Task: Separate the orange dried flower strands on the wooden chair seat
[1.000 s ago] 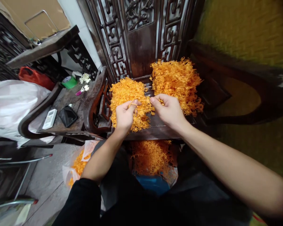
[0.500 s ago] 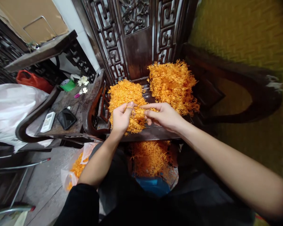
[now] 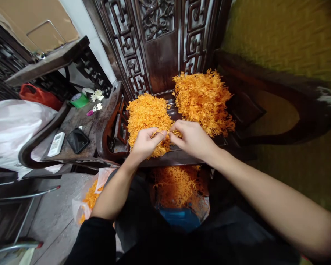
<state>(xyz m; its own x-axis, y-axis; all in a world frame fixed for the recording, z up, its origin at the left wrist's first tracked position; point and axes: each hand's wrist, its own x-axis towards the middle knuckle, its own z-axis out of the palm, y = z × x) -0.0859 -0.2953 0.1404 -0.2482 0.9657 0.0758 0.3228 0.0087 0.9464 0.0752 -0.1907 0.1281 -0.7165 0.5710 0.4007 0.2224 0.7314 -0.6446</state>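
Clearly, from where I watched, both hands were closed on the same few orange strands, pinched between thumb and fingertips. The left hand and the right hand met almost fingertip to fingertip, just above the near edge of the left pile of orange strands. That pile lay on the dark wooden surface straight ahead of me, and a second, larger pile lay just beside it to the right, up against the carved wooden panel behind. Below the surface's front edge, between my knees, a bag with a blue bottom held more of the same strands. Another clear bag with orange strands in it sat on the floor beside my left arm. To the left, a low wooden table carried a white remote, a black phone, a green roll of tape and some small white flowers. A big white plastic sack lay further left, with a red bag behind it.
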